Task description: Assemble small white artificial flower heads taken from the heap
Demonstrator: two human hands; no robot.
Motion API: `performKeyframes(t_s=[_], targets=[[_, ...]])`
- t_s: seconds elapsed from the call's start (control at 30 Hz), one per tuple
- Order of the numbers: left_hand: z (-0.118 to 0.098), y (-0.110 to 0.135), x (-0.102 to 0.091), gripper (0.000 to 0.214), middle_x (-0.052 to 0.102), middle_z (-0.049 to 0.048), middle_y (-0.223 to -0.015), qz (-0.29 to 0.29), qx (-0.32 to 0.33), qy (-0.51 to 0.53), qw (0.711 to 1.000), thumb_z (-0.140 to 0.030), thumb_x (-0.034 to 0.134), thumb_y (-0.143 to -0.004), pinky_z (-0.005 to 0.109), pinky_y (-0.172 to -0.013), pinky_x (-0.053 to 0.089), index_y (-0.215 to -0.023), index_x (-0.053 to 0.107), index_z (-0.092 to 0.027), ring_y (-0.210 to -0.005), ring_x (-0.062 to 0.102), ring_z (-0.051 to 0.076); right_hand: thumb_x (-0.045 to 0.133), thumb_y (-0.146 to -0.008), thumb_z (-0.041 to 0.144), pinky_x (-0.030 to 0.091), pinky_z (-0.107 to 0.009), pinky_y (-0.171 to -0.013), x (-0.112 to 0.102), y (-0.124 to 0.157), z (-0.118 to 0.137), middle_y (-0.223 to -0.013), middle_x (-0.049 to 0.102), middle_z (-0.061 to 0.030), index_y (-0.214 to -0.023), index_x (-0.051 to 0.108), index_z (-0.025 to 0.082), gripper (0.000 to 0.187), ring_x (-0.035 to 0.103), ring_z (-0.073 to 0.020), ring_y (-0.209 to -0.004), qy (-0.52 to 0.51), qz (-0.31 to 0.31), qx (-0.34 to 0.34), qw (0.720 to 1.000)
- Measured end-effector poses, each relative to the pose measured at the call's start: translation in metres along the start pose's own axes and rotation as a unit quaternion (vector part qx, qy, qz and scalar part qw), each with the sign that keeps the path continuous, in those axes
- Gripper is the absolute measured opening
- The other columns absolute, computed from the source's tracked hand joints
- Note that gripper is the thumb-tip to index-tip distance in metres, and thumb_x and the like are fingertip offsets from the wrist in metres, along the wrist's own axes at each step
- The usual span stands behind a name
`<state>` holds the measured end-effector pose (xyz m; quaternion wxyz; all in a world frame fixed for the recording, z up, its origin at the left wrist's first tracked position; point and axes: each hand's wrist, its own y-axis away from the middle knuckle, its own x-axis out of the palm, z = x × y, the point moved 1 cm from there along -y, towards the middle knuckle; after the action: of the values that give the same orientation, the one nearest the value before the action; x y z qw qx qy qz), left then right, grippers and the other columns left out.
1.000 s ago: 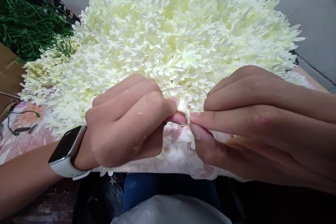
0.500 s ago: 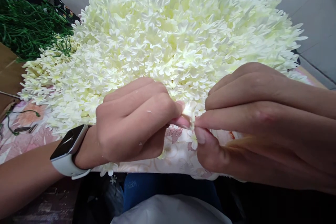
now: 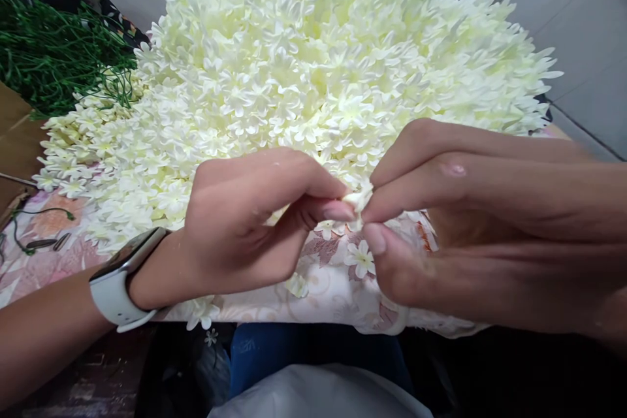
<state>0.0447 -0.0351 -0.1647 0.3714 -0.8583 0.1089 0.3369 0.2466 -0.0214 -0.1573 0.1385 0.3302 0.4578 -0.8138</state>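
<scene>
Between my hands is a small creamy-white artificial flower (image 3: 360,197), its petals bunched together. My left hand (image 3: 255,215), with a watch (image 3: 122,277) on the wrist, pinches it from the left between thumb and forefinger. From the right, the fingertips of my right hand (image 3: 455,222) meet the flower's edge; its forefinger touches it and the thumb sits just below. Behind both hands rises a large heap of white artificial flowers (image 3: 313,78). A loose flower (image 3: 361,258) lies on the cloth under my hands.
A bundle of green plastic stems (image 3: 53,46) lies at the back left, beside a brown cardboard box (image 3: 17,144). A patterned tablecloth (image 3: 323,307) covers the table. Loose flowers (image 3: 200,310) lie at its front edge. Tiled walls (image 3: 582,32) stand behind.
My left hand has turned so that its thumb shows more. The fingers of my right hand have shifted slightly left and spread a little at the flower.
</scene>
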Motion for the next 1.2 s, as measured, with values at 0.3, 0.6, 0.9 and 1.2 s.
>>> performKeyframes(t_s=[0.3, 0.6, 0.9, 1.2], targets=[[0.010, -0.008, 0.003, 0.010, 0.081, 0.0029, -0.082, -0.008, 0.043, 0.126, 0.991, -0.013, 0.080, -0.085, 0.019, -0.067, 0.063, -0.095, 0.076, -0.015, -0.068, 0.073, 0.011, 0.075, -0.077, 0.009, 0.047, -0.025, -0.053, 0.008, -0.001, -0.004, -0.064, 0.065, 0.0035, -0.070, 0.068, 0.022, 0.016, 0.057, -0.0082, -0.057, -0.066, -0.070, 0.046, 0.994], [0.012, -0.005, 0.006, 0.006, 0.082, 0.0067, -0.086, -0.004, 0.055, 0.147, 0.988, -0.010, 0.074, -0.090, 0.015, -0.070, 0.062, -0.096, 0.075, -0.009, -0.072, 0.075, 0.009, 0.074, -0.075, 0.009, 0.046, -0.026, -0.052, 0.007, -0.001, -0.001, -0.063, 0.064, 0.0019, -0.065, 0.065, 0.022, 0.018, 0.055, -0.0093, -0.056, -0.060, -0.066, 0.069, 0.994], [0.011, -0.007, 0.001, 0.012, 0.081, 0.0028, -0.084, 0.029, 0.068, 0.077, 0.994, -0.009, 0.067, -0.093, 0.017, -0.066, 0.060, -0.100, 0.073, -0.016, -0.069, 0.074, 0.009, 0.068, -0.073, 0.008, 0.041, -0.034, -0.052, 0.006, -0.002, -0.003, -0.063, 0.062, 0.0008, -0.062, 0.058, 0.025, 0.023, 0.053, -0.0149, -0.057, -0.095, -0.058, 0.093, 0.989], [0.013, -0.010, -0.003, 0.010, 0.070, 0.0015, -0.070, 0.041, 0.142, -0.073, 0.986, -0.014, 0.065, -0.093, 0.022, -0.050, 0.047, -0.084, 0.065, -0.019, -0.058, 0.062, 0.010, 0.066, -0.075, 0.007, 0.041, -0.037, -0.056, 0.009, -0.005, -0.010, -0.063, 0.059, 0.0012, -0.064, 0.054, 0.025, 0.025, 0.053, -0.0172, -0.060, -0.157, -0.059, 0.109, 0.980]])
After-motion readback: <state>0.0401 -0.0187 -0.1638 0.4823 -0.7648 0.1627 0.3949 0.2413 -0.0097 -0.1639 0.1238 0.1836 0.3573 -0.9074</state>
